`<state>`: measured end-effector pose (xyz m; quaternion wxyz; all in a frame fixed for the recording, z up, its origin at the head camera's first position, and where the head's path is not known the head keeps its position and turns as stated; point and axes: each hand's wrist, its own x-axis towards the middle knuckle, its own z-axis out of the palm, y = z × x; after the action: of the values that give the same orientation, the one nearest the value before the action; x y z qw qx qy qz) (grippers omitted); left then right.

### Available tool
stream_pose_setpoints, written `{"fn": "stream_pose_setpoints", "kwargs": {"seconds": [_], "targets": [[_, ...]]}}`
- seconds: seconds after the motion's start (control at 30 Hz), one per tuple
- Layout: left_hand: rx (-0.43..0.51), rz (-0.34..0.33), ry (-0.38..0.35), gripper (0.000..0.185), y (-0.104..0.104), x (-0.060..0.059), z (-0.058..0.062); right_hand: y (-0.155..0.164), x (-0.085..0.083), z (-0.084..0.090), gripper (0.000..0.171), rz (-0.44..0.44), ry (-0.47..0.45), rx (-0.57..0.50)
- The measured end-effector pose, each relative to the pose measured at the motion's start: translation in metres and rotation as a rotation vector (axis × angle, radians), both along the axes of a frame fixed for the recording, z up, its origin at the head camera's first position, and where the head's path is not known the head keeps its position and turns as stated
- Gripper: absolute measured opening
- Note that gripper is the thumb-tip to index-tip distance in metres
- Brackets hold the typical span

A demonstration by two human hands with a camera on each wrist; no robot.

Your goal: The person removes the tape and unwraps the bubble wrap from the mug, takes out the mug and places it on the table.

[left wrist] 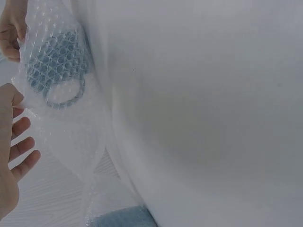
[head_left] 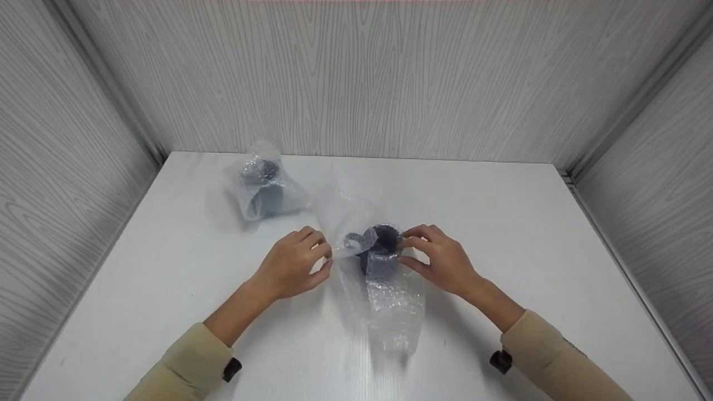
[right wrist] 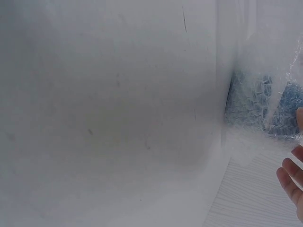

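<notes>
- Mug (head_left: pixel 380 245), dark, sits in bubble wrap (head_left: pixel 390 295) mid-desk (head_left: pixel 529 223), mouth facing up toward 12 o'clock.
- I judge its long axis runs 12 to 6; the handle seems to point to 9.
- My left hand (head_left: pixel 292 264) pinches the wrap's edge at 9 o'clock, fingers curled narrow.
- My right hand (head_left: pixel 440 257) holds the wrapped rim at 3 o'clock.
- I'd keep the sheet taut and steady the rim while folding.
- Second wrapped mug (head_left: pixel 262 186) lies at 11 o'clock, well apart.
</notes>
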<state>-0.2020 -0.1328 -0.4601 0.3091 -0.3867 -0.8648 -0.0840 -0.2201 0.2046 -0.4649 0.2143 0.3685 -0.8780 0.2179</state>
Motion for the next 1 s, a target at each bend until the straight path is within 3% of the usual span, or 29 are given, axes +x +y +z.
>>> {"fn": "stream_pose_setpoints", "kwargs": {"seconds": [0.57, 1.0], "targets": [[-0.009, 0.041, -0.095, 0.011, -0.021, 0.014, -0.013, 0.0, 0.0, -0.003, 0.02, -0.006, 0.0, -0.006], [-0.026, 0.075, -0.218, 0.009, -0.032, 0.024, -0.026, 0.0, 0.0, 0.0, 0.021, -0.008, -0.022, 0.005]]}}
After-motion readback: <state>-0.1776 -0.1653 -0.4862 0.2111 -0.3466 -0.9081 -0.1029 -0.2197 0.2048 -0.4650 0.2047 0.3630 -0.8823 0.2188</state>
